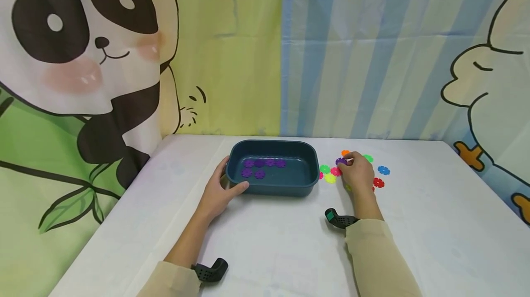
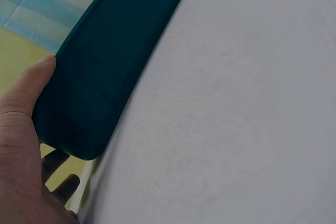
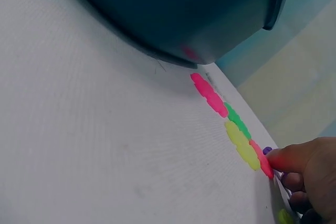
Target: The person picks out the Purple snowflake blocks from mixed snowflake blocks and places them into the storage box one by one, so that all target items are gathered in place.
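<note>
A dark teal plastic tub (image 1: pixel 275 189) stands on the table with several purple flower-shaped discs (image 1: pixel 259 174) lying flat on its floor. My left hand (image 1: pixel 217 194) holds its left end, thumb at the front rim and fingers round the side. In the left wrist view, the thumb lies along the tub's wall (image 2: pixel 100 72). To the right of the tub, my right hand (image 1: pixel 359 172) pinches a purple flower-shaped disc (image 1: pixel 341 161) between thumb and fingertips. In the right wrist view, that hand (image 3: pixel 312 174) partly hides the purple disc (image 3: pixel 267 150).
Loose flower discs lie around my right hand: a green one (image 1: pixel 325 169), a yellow one (image 1: pixel 330 178), a pink one (image 1: pixel 336 171), an orange one (image 1: pixel 345 153), a blue one (image 1: pixel 383 170) and a red one (image 1: pixel 378 183). A printed curtain (image 1: pixel 364 57) hangs behind the white table (image 1: pixel 273 246).
</note>
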The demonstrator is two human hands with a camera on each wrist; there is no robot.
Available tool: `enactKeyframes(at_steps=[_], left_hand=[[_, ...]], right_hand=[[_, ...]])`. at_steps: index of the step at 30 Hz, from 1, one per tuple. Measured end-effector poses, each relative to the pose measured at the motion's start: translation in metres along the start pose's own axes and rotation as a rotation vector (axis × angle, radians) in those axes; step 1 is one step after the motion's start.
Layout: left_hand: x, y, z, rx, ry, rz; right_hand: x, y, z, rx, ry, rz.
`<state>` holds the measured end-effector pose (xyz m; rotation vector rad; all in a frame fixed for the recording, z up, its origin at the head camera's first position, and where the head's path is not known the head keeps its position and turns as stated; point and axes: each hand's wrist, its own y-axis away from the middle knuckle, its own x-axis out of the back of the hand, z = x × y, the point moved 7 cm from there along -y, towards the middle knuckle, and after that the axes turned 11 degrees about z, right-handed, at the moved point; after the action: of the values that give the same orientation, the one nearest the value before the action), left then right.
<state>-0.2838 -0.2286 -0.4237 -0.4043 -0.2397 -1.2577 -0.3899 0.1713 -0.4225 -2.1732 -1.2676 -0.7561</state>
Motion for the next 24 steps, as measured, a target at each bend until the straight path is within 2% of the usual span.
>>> enactKeyframes(at_steps=[9,14,20,24], left_hand=[[-0.002,0.0,-0.001,-0.003,0.0,-0.005],[-0.001,-0.001,-0.001,-0.005,-0.003,-0.01],[-0.001,-0.001,-0.003,-0.005,-0.008,-0.007],[-0.001,-0.001,-0.001,-0.003,-0.006,-0.007]], right_hand=[[0.002,0.001,-0.002,0.05,-0.016,0.053],[0.002,0.002,-0.002,0.012,-0.044,0.073],[0.007,0.0,0.002,-0.109,-0.268,0.114],[0.013,-0.002,0.001,-0.16,-0.399,0.156]])
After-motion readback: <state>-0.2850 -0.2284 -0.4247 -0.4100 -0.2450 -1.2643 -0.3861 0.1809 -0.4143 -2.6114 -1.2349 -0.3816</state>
